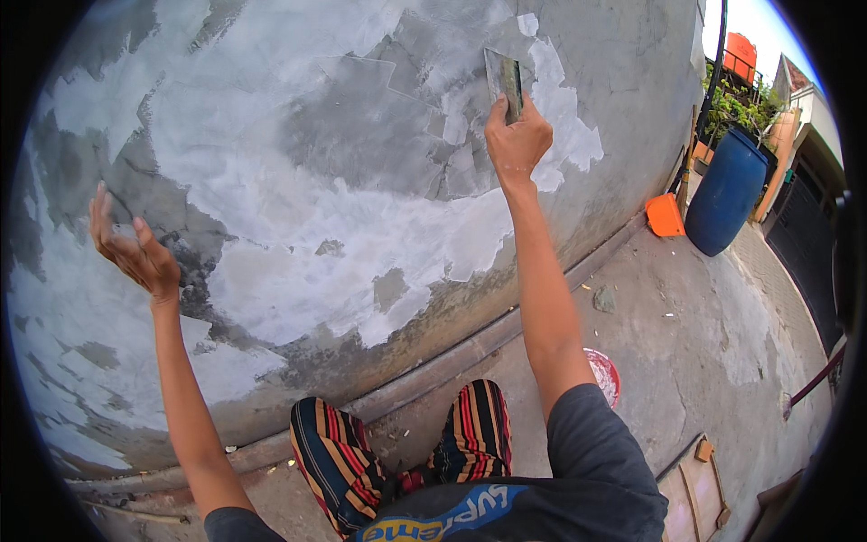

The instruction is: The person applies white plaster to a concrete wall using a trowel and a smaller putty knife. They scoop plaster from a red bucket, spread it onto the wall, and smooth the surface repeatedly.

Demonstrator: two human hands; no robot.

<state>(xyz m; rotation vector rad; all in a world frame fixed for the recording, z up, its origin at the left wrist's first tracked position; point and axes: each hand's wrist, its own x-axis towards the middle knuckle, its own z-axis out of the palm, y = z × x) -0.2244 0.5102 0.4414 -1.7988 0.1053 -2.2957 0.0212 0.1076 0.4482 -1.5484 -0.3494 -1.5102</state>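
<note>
My right hand (519, 140) grips a flat putty knife (502, 79), its broad metal blade up against the grey wall (623, 108). Around the blade, white filler (361, 226) is spread in uneven patches, with bare grey areas showing between them. Off to the left, my left hand (135, 253) is raised near the wall with its fingers stretched out and nothing in it. Whether its fingertips touch the wall I cannot tell.
A red bucket (603, 375) with white material stands beside my right arm. Farther right are an orange dustpan (665, 215) and a blue barrel (725, 192). A stone (603, 299) lies on the concrete ground, and a wooden panel (695, 492) is at the lower right.
</note>
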